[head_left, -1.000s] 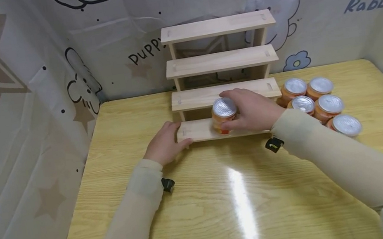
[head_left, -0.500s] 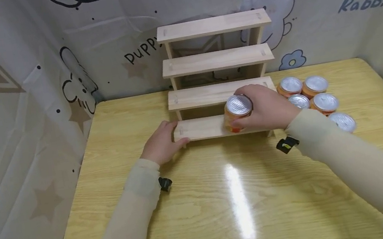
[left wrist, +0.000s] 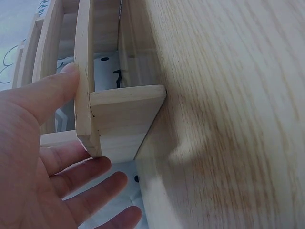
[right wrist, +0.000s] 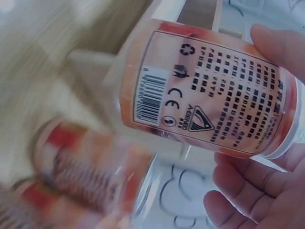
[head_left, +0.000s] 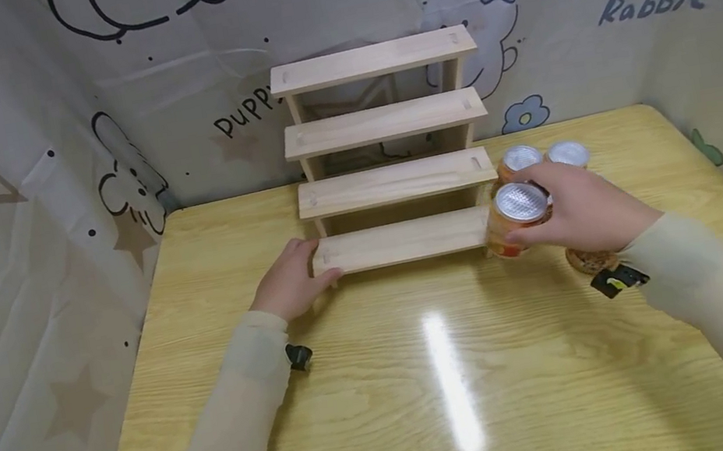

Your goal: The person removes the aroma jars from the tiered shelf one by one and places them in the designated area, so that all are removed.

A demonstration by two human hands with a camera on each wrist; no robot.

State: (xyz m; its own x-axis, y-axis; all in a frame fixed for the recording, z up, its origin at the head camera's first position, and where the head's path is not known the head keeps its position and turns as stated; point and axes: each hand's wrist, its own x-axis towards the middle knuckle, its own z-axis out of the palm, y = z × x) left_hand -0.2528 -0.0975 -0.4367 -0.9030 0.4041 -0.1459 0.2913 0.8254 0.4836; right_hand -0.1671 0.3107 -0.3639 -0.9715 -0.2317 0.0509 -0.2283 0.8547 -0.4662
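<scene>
A pale wooden stepped display stand [head_left: 406,240] with several shelves stands against the back cloth. My left hand [head_left: 288,280] pinches the left end of its lowest shelf; in the left wrist view the thumb [left wrist: 52,90] presses one face of the board and the index finger touches the other, while the remaining fingers are spread loosely. An orange can [head_left: 519,202] with a silver lid is held by my right hand [head_left: 579,211] at the lowest shelf's right end. The right wrist view shows that can's printed label [right wrist: 200,90] and barcode, with thumb and fingers near the lid end.
More orange cans [head_left: 567,153] stand on the wood-grain table [head_left: 361,399] to the right of the stand, partly hidden by my right hand. Two blurred cans [right wrist: 90,167] show beneath the held one in the right wrist view. A printed cloth [head_left: 183,88] hangs behind.
My right hand has carried the can rightward from in front of the lowest shelf to its right end, close to the other cans. My left hand stays on the shelf; the head view has shifted slightly.
</scene>
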